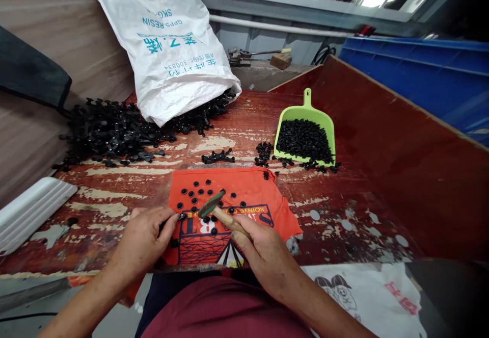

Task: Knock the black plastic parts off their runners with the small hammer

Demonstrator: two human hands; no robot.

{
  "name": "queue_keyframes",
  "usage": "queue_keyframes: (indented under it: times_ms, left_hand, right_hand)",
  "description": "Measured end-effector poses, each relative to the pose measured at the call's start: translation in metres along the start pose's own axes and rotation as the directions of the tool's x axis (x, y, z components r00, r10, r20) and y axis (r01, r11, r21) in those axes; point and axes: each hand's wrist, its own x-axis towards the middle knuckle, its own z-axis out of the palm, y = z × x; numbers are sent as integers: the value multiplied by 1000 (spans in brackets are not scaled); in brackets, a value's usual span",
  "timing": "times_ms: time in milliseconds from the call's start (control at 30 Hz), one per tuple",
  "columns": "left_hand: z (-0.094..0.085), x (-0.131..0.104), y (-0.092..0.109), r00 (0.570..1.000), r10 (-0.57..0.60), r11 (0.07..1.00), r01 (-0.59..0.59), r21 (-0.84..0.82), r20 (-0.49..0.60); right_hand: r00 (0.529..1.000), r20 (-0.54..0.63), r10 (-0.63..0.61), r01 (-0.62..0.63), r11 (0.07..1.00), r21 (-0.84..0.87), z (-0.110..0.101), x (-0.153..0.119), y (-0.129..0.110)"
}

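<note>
An orange printed cloth (282, 215) lies on the worn red table, with several small round black parts (210, 192) scattered over it. My right hand (260, 246) is wrapped round the wooden handle of a small hammer (211, 205), whose green head is over the middle of the cloth. At the cloth's left edge, my left hand (151, 231) is closed in a pinch, thumb against forefinger, on a small black part (182, 216). Just behind the cloth lies a short row of joined black pieces (218, 157).
A green dustpan (307, 104) full of small black parts sits back right. Black pieces (110, 131) are heaped back left, beside an open white sack (183, 73). A wooden board (401, 149) walls the right side; a white plastic piece (36, 213) lies far left.
</note>
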Motion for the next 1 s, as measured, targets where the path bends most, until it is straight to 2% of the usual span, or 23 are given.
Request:
queue_keyframes:
  times_ms: [133,267,467,633,800,933,1000]
  left_hand:
    - [-5,4,1,999,4,1000,-4,9,49]
    - [-12,6,5,995,-11,1000,11,1,103]
    - [-9,3,5,997,-22,999,25,-44,69]
    - [-3,0,5,1000,-6,999,7,-43,23]
    - [2,-2,5,1000,-17,997,16,-80,-10]
    - [9,-4,1,1000,-26,996,25,-84,-9]
    - [11,-5,-1,999,-33,996,32,-88,-9]
  right_hand:
    - [999,-15,-40,39,998,-54,1,-1,0]
    - [994,-41,-100,90,975,-202,2,1,-8]
    - [949,-110,-296,224,877,-425,18,16,-18]
    - [961,-2,-276,222,778,-587,29,22,-15]
    - [937,-91,-337,224,781,-583,30,19,-16]
    - [968,-11,-250,191,769,-610,35,20,-12]
    - [961,-30,-274,208,793,-573,33,20,-11]
